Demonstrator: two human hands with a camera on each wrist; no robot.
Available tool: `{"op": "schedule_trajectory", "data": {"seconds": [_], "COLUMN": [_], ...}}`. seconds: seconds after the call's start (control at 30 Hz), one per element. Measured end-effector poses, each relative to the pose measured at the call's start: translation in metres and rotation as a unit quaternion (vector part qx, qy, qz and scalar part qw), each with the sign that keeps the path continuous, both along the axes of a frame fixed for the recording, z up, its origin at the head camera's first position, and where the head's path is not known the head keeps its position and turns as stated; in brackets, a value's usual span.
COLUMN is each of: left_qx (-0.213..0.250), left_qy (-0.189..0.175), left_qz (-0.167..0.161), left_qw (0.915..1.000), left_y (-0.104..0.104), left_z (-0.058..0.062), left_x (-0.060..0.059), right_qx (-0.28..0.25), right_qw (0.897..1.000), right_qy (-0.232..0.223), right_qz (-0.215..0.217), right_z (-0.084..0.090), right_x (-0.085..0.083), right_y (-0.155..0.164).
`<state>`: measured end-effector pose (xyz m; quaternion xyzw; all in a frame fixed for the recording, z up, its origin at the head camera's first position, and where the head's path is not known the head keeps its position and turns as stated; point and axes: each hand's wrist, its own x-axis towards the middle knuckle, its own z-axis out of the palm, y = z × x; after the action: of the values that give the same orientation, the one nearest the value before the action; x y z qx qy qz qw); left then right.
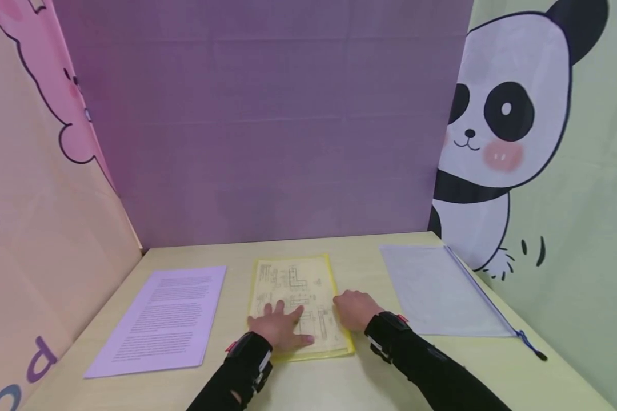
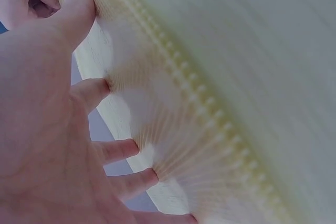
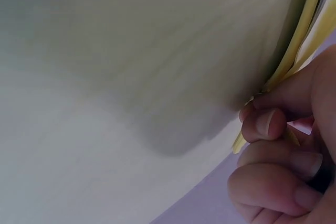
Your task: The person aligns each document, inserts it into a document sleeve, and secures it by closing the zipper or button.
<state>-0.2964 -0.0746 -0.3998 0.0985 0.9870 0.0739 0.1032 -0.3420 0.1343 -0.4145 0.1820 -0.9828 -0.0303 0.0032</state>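
Observation:
A yellow-edged plastic document pouch (image 1: pixel 288 279), with a sheet of printed drawings showing through it, lies flat in the middle of the table. My left hand (image 1: pixel 280 330) presses on its lower left part with fingers spread. Its near edge (image 2: pixel 210 106) looks ribbed, like a zip, in the left wrist view. At the pouch's right edge, my right hand (image 1: pixel 357 311) pinches the yellow border (image 3: pixel 298 40) between thumb and index finger, the other fingers curled. The exact bit between those fingertips is hidden.
Left of the pouch lies a purple sheet (image 1: pixel 177 285) of printed text. On the right is a clear-white pouch (image 1: pixel 437 291) with a blue zip and a dark-tipped cord (image 1: pixel 532 345). Purple and patterned cloth walls (image 1: pixel 277 125) surround the table (image 1: pixel 313 388).

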Motion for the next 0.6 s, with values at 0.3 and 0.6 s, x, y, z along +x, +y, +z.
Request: {"op": "schedule_trajectory", "data": {"seconds": [0.3, 0.6], "left_qx": [0.0, 0.001], "left_qy": [-0.004, -0.003], "left_qz": [0.0, 0.003], "left_qw": [1.0, 1.0], "left_y": [-0.0005, -0.0006], "left_z": [0.0008, -0.0003], "left_x": [0.0002, -0.0007], "right_qx": [-0.001, -0.001], "right_qw": [1.0, 1.0], "right_qy": [-0.012, -0.024], "right_qz": [-0.012, -0.013], "right_z": [-0.0003, -0.0007], "right_x": [0.001, 0.001], "right_y": [-0.0027, -0.0013]}}
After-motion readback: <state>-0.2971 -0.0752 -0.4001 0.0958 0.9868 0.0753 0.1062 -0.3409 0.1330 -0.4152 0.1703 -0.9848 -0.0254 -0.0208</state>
